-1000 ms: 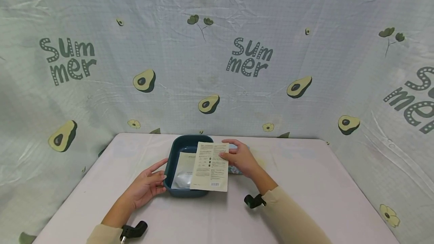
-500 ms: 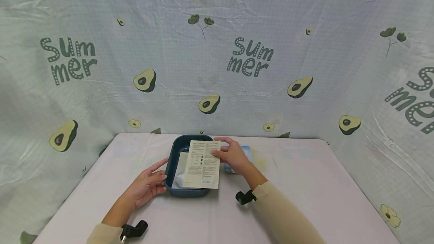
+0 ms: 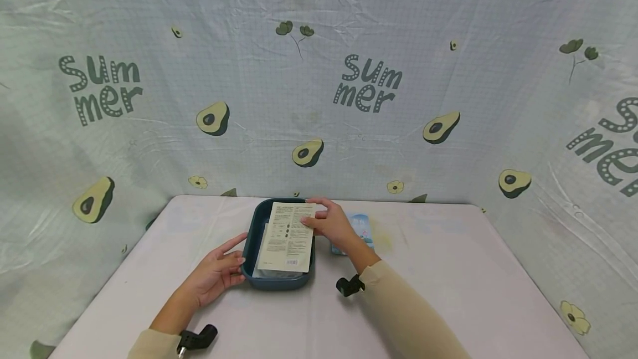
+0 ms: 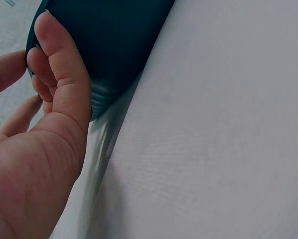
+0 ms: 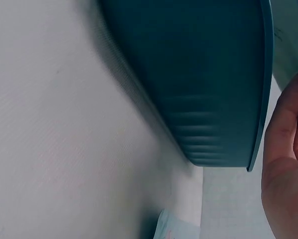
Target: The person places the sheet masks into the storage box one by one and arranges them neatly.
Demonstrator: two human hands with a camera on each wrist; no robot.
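Note:
My right hand [image 3: 333, 225] pinches the right edge of a flat cream packet [image 3: 285, 242], printed with small text and a barcode. The packet is over a dark teal plastic bin [image 3: 252, 220], tilted, and covers most of a pale packet [image 3: 259, 254] inside it. My left hand [image 3: 216, 276] touches the bin's left wall with relaxed fingers. In the left wrist view, its fingertips meet the wall near the rim of the bin [image 4: 114, 40]. The right wrist view shows the right hand [image 5: 283, 154] beside the bin's rim, with the packet mostly out of frame.
A light blue printed packet [image 3: 360, 227] lies on the pale pink table [image 3: 423, 292], right of the bin and partly behind the right hand. A curtain [image 3: 319, 87] with avocado prints hangs behind the table and along both sides.
The right hand has carried the cream packet leftward from the bin's right side to over the bin. More of the light blue packet now shows. The left hand has stayed at the bin.

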